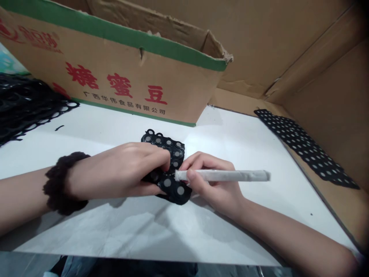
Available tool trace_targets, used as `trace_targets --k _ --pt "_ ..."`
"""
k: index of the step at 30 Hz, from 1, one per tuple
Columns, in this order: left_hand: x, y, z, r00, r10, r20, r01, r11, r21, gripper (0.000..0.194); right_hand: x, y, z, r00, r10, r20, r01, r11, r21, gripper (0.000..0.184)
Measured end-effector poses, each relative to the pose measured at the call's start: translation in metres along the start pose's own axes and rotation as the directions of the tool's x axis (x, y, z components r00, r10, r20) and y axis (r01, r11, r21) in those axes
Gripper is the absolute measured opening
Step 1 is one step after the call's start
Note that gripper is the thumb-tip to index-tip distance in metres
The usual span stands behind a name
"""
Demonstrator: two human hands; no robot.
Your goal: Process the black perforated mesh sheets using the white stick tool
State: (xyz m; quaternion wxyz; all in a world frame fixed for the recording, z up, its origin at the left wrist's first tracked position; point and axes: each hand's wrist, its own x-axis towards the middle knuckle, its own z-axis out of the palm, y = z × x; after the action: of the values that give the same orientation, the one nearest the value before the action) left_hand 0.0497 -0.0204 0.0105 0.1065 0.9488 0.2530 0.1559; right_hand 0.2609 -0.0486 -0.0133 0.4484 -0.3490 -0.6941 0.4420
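A small black rubber-like sheet (177,154) with rows of round parts, each with a grey dot in its middle, lies on the white tabletop. My left hand (127,169), a dark fluffy band round its wrist, is closed on the sheet from the left and covers part of it. From the right, my right hand (215,181) grips a slim tool with a white wrapped handle (239,176) between thumb and fingers. The handle's near end meets the sheet beside my left fingertips. The tool's tip is too small to make out.
Behind the hands stands an open cardboard box (184,88) with red lettering. Black sheets with ring-shaped holes (25,104) are piled at left. A longer dotted black sheet (305,146) lies along the right edge, near cardboard walls (325,77). The white tabletop (115,231) ends in front.
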Motion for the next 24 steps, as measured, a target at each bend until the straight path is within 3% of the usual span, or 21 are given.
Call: trace_targets --k 4,7,9,11,13,15,17,21,22,24 --pt "-0.007 -0.010 0.003 0.951 0.285 -0.123 -0.257 0.945 0.203 0.019 0.000 -0.001 0.002 0.993 0.112 0.029 -0.114 0.989 0.091 0.020" --pt "-0.013 -0.013 0.002 0.858 0.460 -0.227 -0.379 0.867 0.324 0.018 -0.001 -0.005 0.006 0.976 0.214 0.040 -0.218 0.966 0.139 0.018" --pt "-0.016 -0.011 -0.002 0.776 0.585 -0.236 -0.443 0.772 0.456 0.017 -0.002 -0.009 0.011 0.966 0.254 0.043 -0.258 0.951 0.172 0.017" --pt "-0.019 -0.006 -0.007 0.721 0.661 -0.208 -0.484 0.695 0.531 0.016 -0.004 -0.014 0.015 0.961 0.271 0.060 -0.278 0.942 0.187 0.017" --pt "-0.024 0.001 -0.013 0.731 0.656 -0.186 -0.512 0.709 0.485 0.017 -0.006 -0.020 0.020 0.953 0.288 0.093 -0.301 0.937 0.176 0.018" --pt "-0.031 0.009 -0.016 0.781 0.600 -0.173 -0.509 0.773 0.378 0.019 -0.008 -0.025 0.025 0.943 0.305 0.135 -0.324 0.933 0.155 0.018" --pt "-0.041 0.018 -0.015 0.789 0.591 -0.170 -0.509 0.783 0.358 0.023 -0.011 -0.029 0.031 0.930 0.315 0.189 -0.339 0.933 0.117 0.019" --pt "-0.073 0.039 0.000 0.721 0.687 -0.092 -0.508 0.614 0.604 0.025 -0.020 -0.030 0.045 0.917 0.280 0.285 -0.290 0.957 -0.009 0.023" --pt "-0.082 0.045 0.006 0.733 0.677 -0.068 -0.478 0.584 0.656 0.023 -0.023 -0.029 0.049 0.920 0.257 0.296 -0.258 0.965 -0.039 0.024" --pt "-0.099 0.057 0.018 0.799 0.598 -0.073 -0.381 0.596 0.707 0.018 -0.027 -0.026 0.055 0.930 0.204 0.304 -0.186 0.979 -0.088 0.024"
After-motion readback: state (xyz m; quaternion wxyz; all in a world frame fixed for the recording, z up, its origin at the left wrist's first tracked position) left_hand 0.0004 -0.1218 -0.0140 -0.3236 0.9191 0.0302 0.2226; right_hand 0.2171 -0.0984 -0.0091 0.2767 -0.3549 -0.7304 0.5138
